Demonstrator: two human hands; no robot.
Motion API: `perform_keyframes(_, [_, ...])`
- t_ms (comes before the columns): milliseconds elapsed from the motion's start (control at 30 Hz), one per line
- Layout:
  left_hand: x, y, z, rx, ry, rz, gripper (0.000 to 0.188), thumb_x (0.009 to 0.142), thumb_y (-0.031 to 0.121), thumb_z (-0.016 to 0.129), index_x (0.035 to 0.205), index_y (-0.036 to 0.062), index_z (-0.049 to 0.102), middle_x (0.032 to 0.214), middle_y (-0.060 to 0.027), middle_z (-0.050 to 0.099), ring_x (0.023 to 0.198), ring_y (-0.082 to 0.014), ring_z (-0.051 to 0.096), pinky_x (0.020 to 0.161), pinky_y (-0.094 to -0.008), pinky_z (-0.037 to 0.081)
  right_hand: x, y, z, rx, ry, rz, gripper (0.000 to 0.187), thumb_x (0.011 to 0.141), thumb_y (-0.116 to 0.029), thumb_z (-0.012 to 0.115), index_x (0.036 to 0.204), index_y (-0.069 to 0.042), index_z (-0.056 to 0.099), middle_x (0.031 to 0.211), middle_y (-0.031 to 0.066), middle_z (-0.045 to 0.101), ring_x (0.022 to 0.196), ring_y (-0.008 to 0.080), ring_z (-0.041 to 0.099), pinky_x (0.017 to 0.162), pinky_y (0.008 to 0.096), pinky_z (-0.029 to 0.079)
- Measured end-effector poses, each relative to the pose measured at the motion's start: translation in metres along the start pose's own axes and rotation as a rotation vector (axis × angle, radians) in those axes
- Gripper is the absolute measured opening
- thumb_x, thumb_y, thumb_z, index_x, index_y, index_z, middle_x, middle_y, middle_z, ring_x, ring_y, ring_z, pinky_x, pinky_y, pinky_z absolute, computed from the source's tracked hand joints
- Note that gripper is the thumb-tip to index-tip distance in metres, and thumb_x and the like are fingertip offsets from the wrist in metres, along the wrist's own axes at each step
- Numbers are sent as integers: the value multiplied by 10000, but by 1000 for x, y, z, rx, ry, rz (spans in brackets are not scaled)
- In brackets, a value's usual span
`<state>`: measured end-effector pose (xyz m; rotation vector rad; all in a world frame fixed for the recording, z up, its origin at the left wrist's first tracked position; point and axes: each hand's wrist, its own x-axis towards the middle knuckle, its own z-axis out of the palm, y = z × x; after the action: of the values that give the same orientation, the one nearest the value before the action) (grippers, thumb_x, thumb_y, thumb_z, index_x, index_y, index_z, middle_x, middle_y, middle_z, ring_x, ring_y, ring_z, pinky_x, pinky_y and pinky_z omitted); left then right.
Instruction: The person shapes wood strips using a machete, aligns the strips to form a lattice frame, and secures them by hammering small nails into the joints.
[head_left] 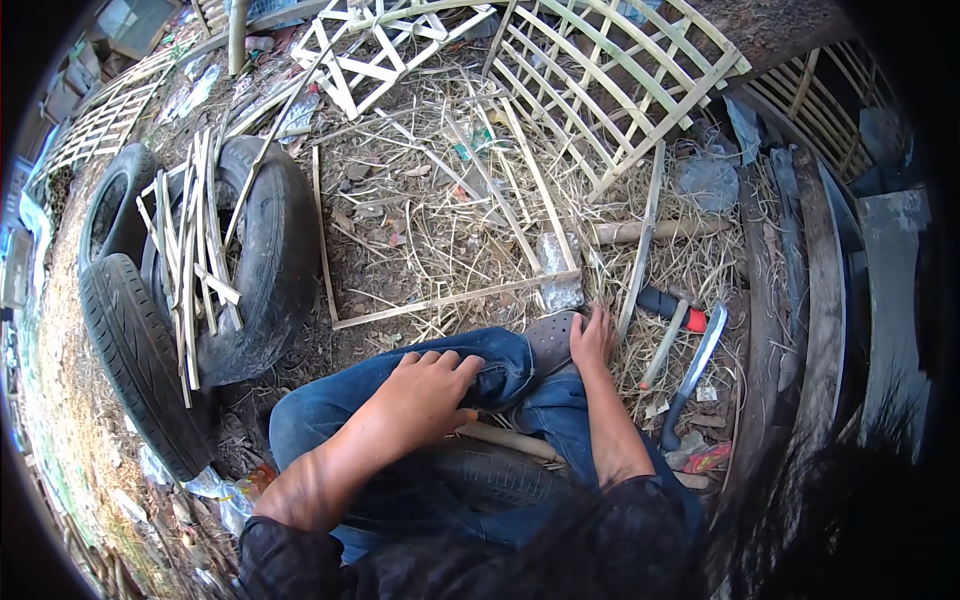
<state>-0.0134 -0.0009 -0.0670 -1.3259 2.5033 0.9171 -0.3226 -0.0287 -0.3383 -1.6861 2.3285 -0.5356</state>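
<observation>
My left hand point(428, 393) lies over the leg of my jeans point(350, 385), thumb apart from the fingers, holding nothing. Just right of my grey perforated shoe point(551, 341) is my right hand point(593, 338), its fingers stretched out and no object visible in them. Ahead of both hands, a frame of thin bamboo strips point(450, 302) rests on the straw-littered ground, its near right corner close to the shoe. A long flat strip point(644, 240) reaches toward the right fingertips. Beside that hand lie a short stick point(662, 348), a black and red handle point(672, 307) and a machete point(702, 350).
Several old tyres point(262, 260) stand at the left, with a bundle of split bamboo strips point(195, 260) across them. Woven bamboo lattices point(615, 80) stand at the far side. Long wooden boards point(822, 300) run along the right. A bamboo pole point(660, 230) lies on the straw.
</observation>
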Motion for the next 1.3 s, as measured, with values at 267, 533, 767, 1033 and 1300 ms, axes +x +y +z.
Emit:
perform_keyframes(267, [22,-4,10,48,-69,-59,617,812,322,698,1319,47,481,1189,-170,599,1131,-349,572,955,-459,446,-1,3,10,38,-19,34,460,904,-361,552,1259,-71,514,1212,193,545,1162,361,508,1023,511,331])
perform_keyframes(533, [118,-54,38,16,-95,-61,675,806,346,707,1355,76,423,1255,-210,557,1121,-399,572,944,-469,475,3,17,9,137,70,45,461,878,-332,596,1246,-69,510,1175,192,555,1128,388,511,1001,496,353])
perform_keyframes(767, [185,-136,100,132,116,-309,856,733,386,771,1400,33,366,1287,-273,538,1156,-412,562,966,-472,466,0,4,2,195,47,93,499,849,-343,620,1242,-60,502,1192,197,550,1147,371,512,998,496,361])
perform_keyframes(1033, [201,-124,90,-93,163,-303,471,780,392,718,1081,35,657,936,-234,685,917,-379,662,817,-458,521,-1,15,13,181,74,64,453,839,-347,622,1195,-87,519,1147,170,587,1118,341,533,992,475,357])
perform_keyframes(1300, [179,-59,-47,63,754,-133,356,819,363,706,917,30,628,628,-163,596,610,-343,628,585,-445,478,0,5,9,203,69,63,438,840,-315,638,1181,-65,524,1142,183,588,1112,360,535,986,474,376])
